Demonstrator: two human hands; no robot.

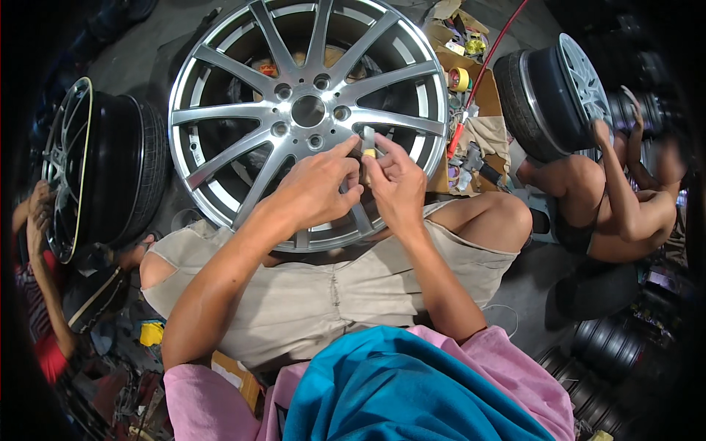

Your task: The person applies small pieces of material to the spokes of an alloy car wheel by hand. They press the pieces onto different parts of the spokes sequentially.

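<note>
A large silver alloy wheel rim (309,84) lies face up before me, its spokes spreading from a round centre hole with several bolt holes around it. Over its near-side spokes, my right hand (397,187) pinches a small tool (369,140) with a pale flat end and a yellow part lower down. Close by on the left is my left hand (312,187), palm down, its index finger stretched toward the tool's pale end and the other fingers partly curled. Whether that fingertip touches the tool or the rim, I cannot tell. No object shows in the left hand.
An opened cardboard box (485,99) with tape rolls and small items stands right of the rim, crossed by a red rod (456,136). People at both sides handle upright wheels, one left (110,169) and one right (540,95). Dark rims (607,345) are stacked lower right.
</note>
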